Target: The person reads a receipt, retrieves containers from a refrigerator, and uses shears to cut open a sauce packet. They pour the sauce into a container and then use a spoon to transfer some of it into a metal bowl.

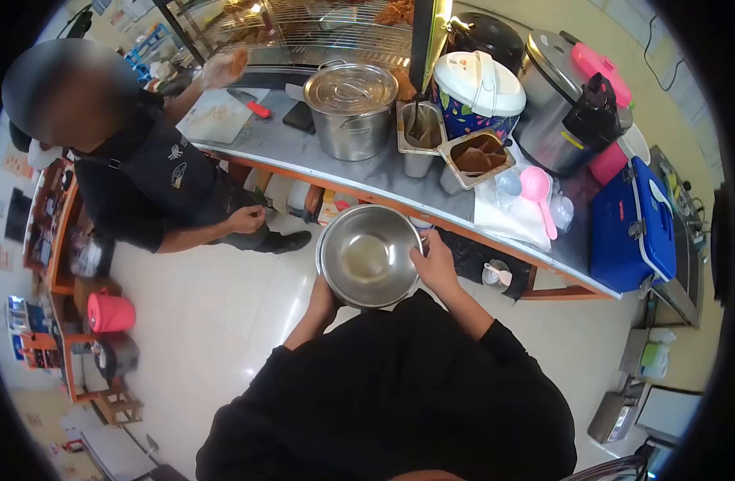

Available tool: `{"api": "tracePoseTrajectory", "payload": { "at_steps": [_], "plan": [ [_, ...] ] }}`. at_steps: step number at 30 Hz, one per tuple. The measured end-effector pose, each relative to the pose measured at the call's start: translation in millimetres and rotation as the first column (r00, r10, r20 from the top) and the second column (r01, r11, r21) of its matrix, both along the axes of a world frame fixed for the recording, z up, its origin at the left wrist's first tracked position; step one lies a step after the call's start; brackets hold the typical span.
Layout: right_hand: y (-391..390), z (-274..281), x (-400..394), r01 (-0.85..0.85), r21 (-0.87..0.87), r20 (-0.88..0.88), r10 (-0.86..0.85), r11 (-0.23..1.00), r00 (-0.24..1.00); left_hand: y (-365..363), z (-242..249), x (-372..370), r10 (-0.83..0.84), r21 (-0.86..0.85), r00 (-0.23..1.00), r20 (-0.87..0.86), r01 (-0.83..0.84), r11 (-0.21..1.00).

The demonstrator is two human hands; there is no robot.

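I hold a round stainless steel bowl (341, 240) in front of my body, just off the counter's near edge. A little pale yellowish liquid appears to lie at its bottom. My right hand (438, 263) grips the bowl's right side, with the thumb near the rim. Around the lower left side is my left hand (324, 298), its fingers mostly hidden by the bowl. Beyond it on the counter stands a large lidded steel pot (351, 120).
A co-worker (155, 168) stands at left, one gloved hand raised near a cutting board (215, 116) and red-handled knife (251, 103). The counter (367, 172) also bears steel containers (462, 180), a pink ladle (537, 192), a rice cooker (480, 88) and a blue cooler (630, 228).
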State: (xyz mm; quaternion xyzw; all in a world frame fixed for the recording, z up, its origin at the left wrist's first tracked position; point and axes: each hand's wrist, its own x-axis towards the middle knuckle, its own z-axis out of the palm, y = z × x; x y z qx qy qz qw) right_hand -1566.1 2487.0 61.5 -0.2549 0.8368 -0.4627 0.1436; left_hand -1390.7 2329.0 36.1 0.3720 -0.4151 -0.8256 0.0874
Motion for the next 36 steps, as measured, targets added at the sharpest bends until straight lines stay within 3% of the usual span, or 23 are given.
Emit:
{"api": "tracePoseTrajectory", "payload": {
  "at_steps": [5,8,11,15,18,21,22,26,29,30,36],
  "plan": [
    [-6,0,-4,0.102,0.015,-0.217,-0.097,0.995,0.971,-17,-12,-14,-0.048,-0.091,0.997,-0.052,0.043,0.995],
    [-5,6,-9,0.134,-0.027,-0.236,-0.136,0.991,0.962,-16,-17,-21,-0.077,-0.085,0.993,-0.092,0.069,0.994],
    [-3,12,-24,0.103,-0.022,-0.108,-0.104,0.994,0.989,-5,12,-37,0.018,0.013,0.996,-0.088,-0.017,1.000],
    [0,12,-48,-0.012,-0.020,0.022,0.012,1.000,1.000,-6,5,-49,0.042,0.019,0.999,-0.007,-0.041,0.999],
    [7,-9,-66,-0.065,-0.174,0.124,0.087,0.983,0.989,-9,-12,-57,-0.037,-0.090,0.998,-0.048,0.033,0.995],
    [14,-15,-82,-0.064,-0.281,0.157,0.112,0.958,0.981,1,-7,-66,0.009,-0.110,0.999,-0.043,-0.014,0.994],
    [18,-12,-86,-0.049,-0.334,0.242,0.135,0.941,0.961,1,-14,-69,0.011,-0.168,0.998,-0.057,-0.020,0.986],
    [36,16,-106,0.061,-0.532,0.364,0.163,0.844,0.917,5,-8,-72,0.114,-0.012,0.993,-0.033,-0.115,0.993],
    [57,55,-123,0.172,-0.617,0.405,0.123,0.768,0.906,5,1,-73,0.166,-0.033,0.986,-0.016,-0.166,0.986],
    [69,57,-132,0.179,-0.635,0.393,0.115,0.752,0.912,4,-8,-72,0.179,-0.065,0.980,-0.087,-0.185,0.981],
    [116,78,-178,0.252,-0.712,0.335,0.001,0.656,0.942,16,8,-84,0.156,-0.185,0.985,-0.066,-0.166,0.969]
  ]
}}
